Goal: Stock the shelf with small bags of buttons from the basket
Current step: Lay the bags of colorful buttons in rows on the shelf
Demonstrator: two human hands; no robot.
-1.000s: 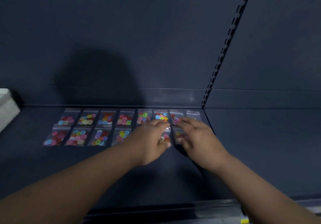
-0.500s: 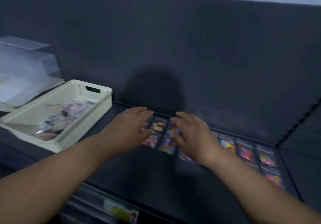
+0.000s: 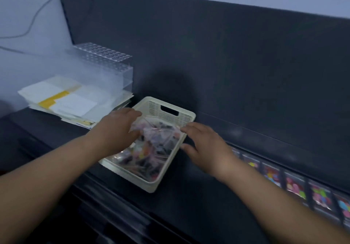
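Note:
A cream plastic basket (image 3: 128, 174) sits on the dark shelf (image 3: 189, 209), filled with several small clear bags of coloured buttons (image 3: 151, 151). My left hand (image 3: 117, 132) reaches in over the basket's left side, its fingers and thumb spread on the top bags. Over the basket's right rim is my right hand (image 3: 204, 147), fingers spread and fingertips touching the edge of a bag. Neither hand plainly grips a bag; the image is blurred. At the lower right, several button bags (image 3: 295, 185) lie flat in rows on the shelf.
A clear perforated acrylic rack (image 3: 106, 63) stands on a stack of papers (image 3: 62, 99) left of the basket. The shelf's dark back panel (image 3: 227, 54) rises just behind. A white cable (image 3: 37, 14) hangs on the wall at upper left.
Both hands have left the rows of bags on the shelf and moved left to the basket. The view has swung left with them, so the laid-out bags are now at the lower right.

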